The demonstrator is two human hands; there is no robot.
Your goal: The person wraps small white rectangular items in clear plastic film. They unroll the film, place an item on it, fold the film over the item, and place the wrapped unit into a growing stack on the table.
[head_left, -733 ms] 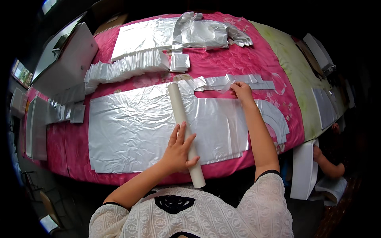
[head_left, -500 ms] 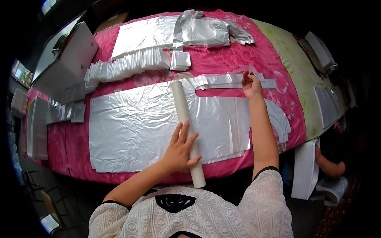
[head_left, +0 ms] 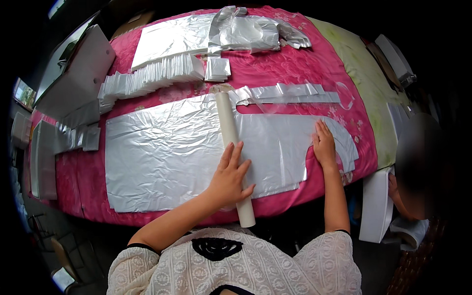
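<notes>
A stack of thin silvery plastic sheets cut like aprons (head_left: 162,162) lies across the pink cloth in front of me. A long off-white tube (head_left: 226,118) lies over it, running from the far edge to past the near edge. My left hand (head_left: 230,177) rests on the tube's lower half, fingers spread rather than wrapped around it. My right hand (head_left: 324,146) lies flat, fingers extended, on the right part of the stack beside its curved cutout. Straps (head_left: 295,93) of the same film stretch right from the stack's far side, with a thin clear loop (head_left: 347,98) at their end.
Beyond the stack stands a row of folded white packets (head_left: 152,78), with a small square pile (head_left: 217,69) at its right. More silvery film (head_left: 172,39) lies at the back. A white box (head_left: 81,73) and a clear bin (head_left: 43,160) stand left. At right, another person's hand (head_left: 392,184) touches a white box (head_left: 376,209).
My right hand has come down and nearer from the straps, going from curled fingers to flat on the stack. A clear film strip there has dropped toward the left. My left hand stays on the tube.
</notes>
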